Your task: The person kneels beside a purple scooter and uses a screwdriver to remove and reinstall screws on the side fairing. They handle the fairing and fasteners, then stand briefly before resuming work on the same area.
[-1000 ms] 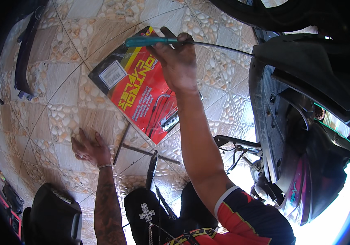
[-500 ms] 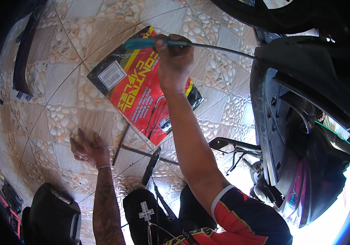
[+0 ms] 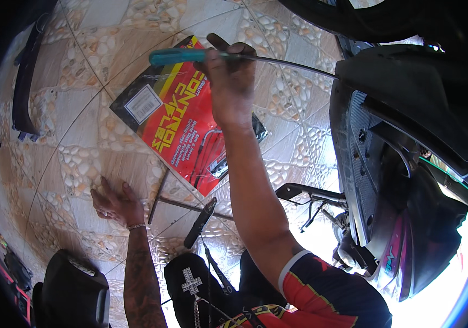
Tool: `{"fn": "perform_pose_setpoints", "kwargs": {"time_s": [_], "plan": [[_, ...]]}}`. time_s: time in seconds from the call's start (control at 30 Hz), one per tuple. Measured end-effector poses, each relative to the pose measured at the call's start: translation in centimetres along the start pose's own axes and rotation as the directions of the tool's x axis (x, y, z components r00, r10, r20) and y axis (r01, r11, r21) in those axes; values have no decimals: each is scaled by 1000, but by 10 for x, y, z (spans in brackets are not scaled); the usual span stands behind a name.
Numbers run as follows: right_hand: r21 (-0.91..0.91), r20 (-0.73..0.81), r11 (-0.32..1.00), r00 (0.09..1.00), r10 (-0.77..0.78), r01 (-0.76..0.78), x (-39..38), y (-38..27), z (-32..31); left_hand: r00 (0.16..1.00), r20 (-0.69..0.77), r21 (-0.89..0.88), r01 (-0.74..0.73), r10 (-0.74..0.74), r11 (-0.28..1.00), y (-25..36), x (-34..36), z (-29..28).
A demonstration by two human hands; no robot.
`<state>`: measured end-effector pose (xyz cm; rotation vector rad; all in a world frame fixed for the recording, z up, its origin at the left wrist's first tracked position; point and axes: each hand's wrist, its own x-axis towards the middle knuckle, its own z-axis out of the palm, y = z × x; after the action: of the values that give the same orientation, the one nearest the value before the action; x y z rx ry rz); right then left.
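By the curled right-hand grip (image 3: 230, 87), a screwdriver (image 3: 176, 57) is being held above the red package (image 3: 160, 123); below-left of it, the spread, seemingly empty left hand (image 3: 116, 205) is being rested on the floor (image 3: 81, 123). Through slack holding, the dark panel (image 3: 345, 123) right of the package could be getting scratched.

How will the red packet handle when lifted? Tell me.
The red packet looks thin, so it's probably light and bendy. Its shiny surface suggests it may feel slippery. Lying flat on the floor, it likely won't roll.
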<state>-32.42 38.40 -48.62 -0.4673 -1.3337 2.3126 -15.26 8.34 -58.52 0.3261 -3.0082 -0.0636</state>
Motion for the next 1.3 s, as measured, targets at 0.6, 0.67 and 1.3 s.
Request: {"fn": "perform_pose_setpoints", "kwargs": {"time_s": [0.6, 0.67, 1.3], "plan": [[-267, -364, 950, 930, 57, -162, 0, 0, 23, 1000, -6, -11, -15, 15, 1000, 1, 1, -1], [-132, -335, 987, 941, 41, -91, -4, -11, 20, 1000, -24, -23, -20, 19, 1000, 2, 1, -2], [-128, -314, 987, 940, -135, 99, -14, -17, -3, 993, -109, -78, -54, 46, 995, -7, 2, 11]]}}
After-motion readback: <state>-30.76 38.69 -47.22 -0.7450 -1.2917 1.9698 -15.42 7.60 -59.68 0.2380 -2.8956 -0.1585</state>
